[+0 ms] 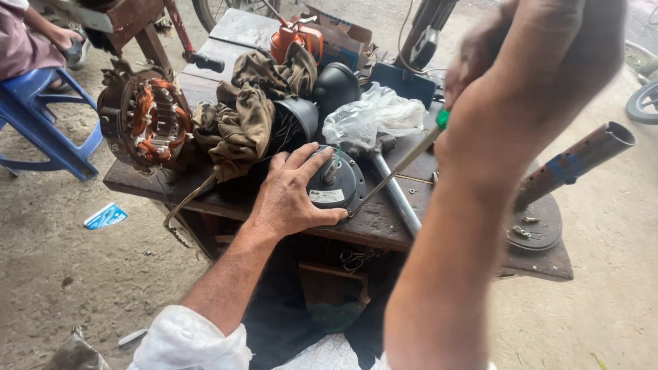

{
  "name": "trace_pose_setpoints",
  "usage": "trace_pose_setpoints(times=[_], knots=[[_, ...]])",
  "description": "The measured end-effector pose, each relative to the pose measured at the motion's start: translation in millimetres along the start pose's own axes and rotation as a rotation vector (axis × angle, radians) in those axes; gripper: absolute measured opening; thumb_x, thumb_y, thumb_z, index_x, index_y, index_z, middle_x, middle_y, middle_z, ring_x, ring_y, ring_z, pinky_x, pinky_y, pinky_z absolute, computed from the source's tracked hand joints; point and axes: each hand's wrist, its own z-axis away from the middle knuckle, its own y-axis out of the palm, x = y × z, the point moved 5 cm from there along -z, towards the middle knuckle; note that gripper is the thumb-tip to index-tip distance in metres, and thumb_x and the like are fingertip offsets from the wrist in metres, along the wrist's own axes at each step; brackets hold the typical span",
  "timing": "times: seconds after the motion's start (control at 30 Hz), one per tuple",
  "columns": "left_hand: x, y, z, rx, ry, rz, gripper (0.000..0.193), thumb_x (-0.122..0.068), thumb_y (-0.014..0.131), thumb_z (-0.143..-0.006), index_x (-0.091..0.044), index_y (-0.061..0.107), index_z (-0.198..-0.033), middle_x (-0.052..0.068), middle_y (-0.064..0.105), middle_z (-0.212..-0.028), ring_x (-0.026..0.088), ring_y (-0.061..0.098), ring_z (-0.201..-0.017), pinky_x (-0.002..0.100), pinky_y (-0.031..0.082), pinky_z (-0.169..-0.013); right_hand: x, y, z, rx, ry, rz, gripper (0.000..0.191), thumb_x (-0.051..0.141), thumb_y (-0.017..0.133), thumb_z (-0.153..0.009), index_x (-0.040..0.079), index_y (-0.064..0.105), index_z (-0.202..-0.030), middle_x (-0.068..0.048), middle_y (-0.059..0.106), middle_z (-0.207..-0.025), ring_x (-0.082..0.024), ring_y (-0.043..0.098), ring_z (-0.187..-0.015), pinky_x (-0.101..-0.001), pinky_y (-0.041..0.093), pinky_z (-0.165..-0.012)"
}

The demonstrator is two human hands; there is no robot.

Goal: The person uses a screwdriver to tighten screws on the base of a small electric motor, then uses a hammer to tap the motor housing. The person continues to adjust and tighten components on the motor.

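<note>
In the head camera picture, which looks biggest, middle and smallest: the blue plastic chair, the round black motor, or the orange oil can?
1. Blue plastic chair, partly cut off by the picture edge.
2. Round black motor under the left hand.
3. Orange oil can, though it sits farther away, so it may only look smaller.

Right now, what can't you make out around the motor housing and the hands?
Head view only:
- Right hand grip on the screwdriver: blurred, seen from behind; handle mostly hidden.
- Screwdriver tip: too small to tell whether it's seated in the motor housing.
- Housing's left side: covered by the left hand.
- Plastic bag contents: unclear.
</note>
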Motion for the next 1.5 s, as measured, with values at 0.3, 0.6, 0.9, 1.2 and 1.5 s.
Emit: trace_pose_setpoints(times=[0.3,0.6,0.9,1.2,1.5], knots=[[-5,-3,1,-0.027,-0.029,-0.019,0.108,-0.053,0.096,-0.050,-0.017,0.056,-0.143,0.008,0.048,-0.150,0.037,0.049,-0.129,0.049,0.048,-0.106,33,37,-36,0.405,0.216,-0.514,0.031,0.036,0.046,-0.114,0.011,0.050,-0.096,-0.006,0.041,-0.058,-0.013,0.034,-0.037,-0.0302,0.032,-0.035],[-4,2,8,-0.092,-0.014,-0.031,0.106,-0.054,0.094,-0.052,-0.017,0.057,-0.144,0.009,0.051,-0.148,0.037,0.050,-0.126,0.049,0.051,-0.104,5,11,1,0.178,-0.103,-0.116,0.043,0.043,0.034,-0.115,0.009,0.059,-0.114,-0.005,0.041,-0.062,-0.012,0.037,-0.040,-0.0294,0.035,-0.037],[-4,1,7,-0.083,-0.026,-0.048,0.105,-0.053,0.095,-0.050,-0.017,0.058,-0.142,0.008,0.050,-0.148,0.038,0.048,-0.129,0.050,0.050,-0.103,24,28,-22,0.320,0.078,-0.346,0.038,0.041,0.037,-0.113,0.010,0.057,-0.102,-0.005,0.042,-0.055,-0.012,0.036,-0.034,-0.0300,0.034,-0.033],[-2,7,8,-0.071,-0.038,-0.046,0.108,-0.053,0.095,-0.049,-0.018,0.057,-0.143,0.009,0.049,-0.147,0.041,0.047,-0.127,0.052,0.050,-0.101,-7,13,-9,0.286,-0.022,-0.330,0.037,0.037,0.040,-0.114,0.004,0.056,-0.110,-0.005,0.048,-0.062,-0.011,0.039,-0.037,-0.0304,0.036,-0.036],[-7,2,10,-0.075,-0.066,-0.051,0.105,-0.051,0.095,-0.050,-0.018,0.057,-0.143,0.009,0.049,-0.149,0.039,0.047,-0.130,0.052,0.049,-0.103,25,23,-8,0.093,0.058,-0.291,0.032,0.031,0.045,-0.113,0.006,0.056,-0.097,-0.008,0.050,-0.076,-0.012,0.041,-0.037,-0.0296,0.038,-0.034]])
